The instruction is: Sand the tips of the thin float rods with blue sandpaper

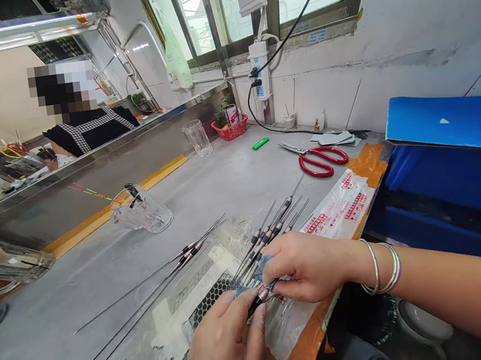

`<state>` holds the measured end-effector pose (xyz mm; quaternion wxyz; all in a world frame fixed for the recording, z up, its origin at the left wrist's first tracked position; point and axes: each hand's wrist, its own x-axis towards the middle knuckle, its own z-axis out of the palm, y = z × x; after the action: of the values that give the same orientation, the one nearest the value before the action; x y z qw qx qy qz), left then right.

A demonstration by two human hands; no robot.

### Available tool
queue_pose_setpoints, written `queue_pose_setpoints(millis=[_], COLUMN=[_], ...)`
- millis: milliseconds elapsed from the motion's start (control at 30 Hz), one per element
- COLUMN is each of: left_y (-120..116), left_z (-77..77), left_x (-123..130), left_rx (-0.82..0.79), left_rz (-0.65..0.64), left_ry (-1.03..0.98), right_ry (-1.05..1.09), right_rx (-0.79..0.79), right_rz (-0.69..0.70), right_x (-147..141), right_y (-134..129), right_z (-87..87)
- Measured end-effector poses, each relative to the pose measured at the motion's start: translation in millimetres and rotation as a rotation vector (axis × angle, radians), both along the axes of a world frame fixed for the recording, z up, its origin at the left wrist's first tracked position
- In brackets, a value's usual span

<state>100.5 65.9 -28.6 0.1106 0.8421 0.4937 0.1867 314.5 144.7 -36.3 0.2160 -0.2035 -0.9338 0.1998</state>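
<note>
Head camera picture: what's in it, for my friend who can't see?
A left hand grips a slim dark rod with a pale band, right hand close beside, over a grey tabletop; nearby are banded dark rods, red-handled metal scissors and a clear glass container.

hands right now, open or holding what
Left hand: closed, holding a rod.
Right hand: closed, apparently pinching blue paper at the rod.

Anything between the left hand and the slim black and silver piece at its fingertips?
Nothing visible: the left hand pinches the slim black and silver piece. A blue paper scrap shows beyond; contact is unclear.
</note>
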Motion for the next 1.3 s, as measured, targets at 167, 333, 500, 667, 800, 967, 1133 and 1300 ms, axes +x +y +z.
queue_pose_setpoints(millis=[167, 333, 500, 667, 800, 967, 1133, 1300], left_y=[0.4, 0.1, 0.0, 1.0, 1.4, 1.6, 2.9, 2.2], left_z=[0.0, 0.1, -0.2, 0.8, 1.3, 0.5, 0.2, 1.2], left_x=[0.9, 1.0, -0.9, -2.1, -2.2, -4.9, -6.8, -6.4], left_rx=[-0.019, 0.000, -0.004, 0.015, 0.090, 0.099, 0.089, 0.068], left_rz=[0.020, 0.009, 0.010, -0.012, -0.024, -0.041, -0.051, -0.026], left_ry=[0.021, 0.017, 0.024, 0.037, 0.013, 0.032, 0.027, 0.030], right_ry=[0.031, 0.054, 0.041, -0.009, -0.073, -0.142, -0.140, -0.128], right_rx=[-0.019, -0.021, -0.016, -0.005, 0.030, 0.079, 0.080, 0.068], right_rz=[0.009, 0.016, 0.017, -0.006, -0.028, -0.034, -0.028, -0.035], right_x=[0.2, 0.0, 4.4, 4.4, 3.3, 2.8, 0.3, -2.9], right_y=[-0.8, 0.4, 1.8, 1.0, -0.3, -2.1, -3.0, -3.0], right_z=[2.3, 1.4, -0.1, 1.6, 3.3, 4.7, 5.6, 2.3])
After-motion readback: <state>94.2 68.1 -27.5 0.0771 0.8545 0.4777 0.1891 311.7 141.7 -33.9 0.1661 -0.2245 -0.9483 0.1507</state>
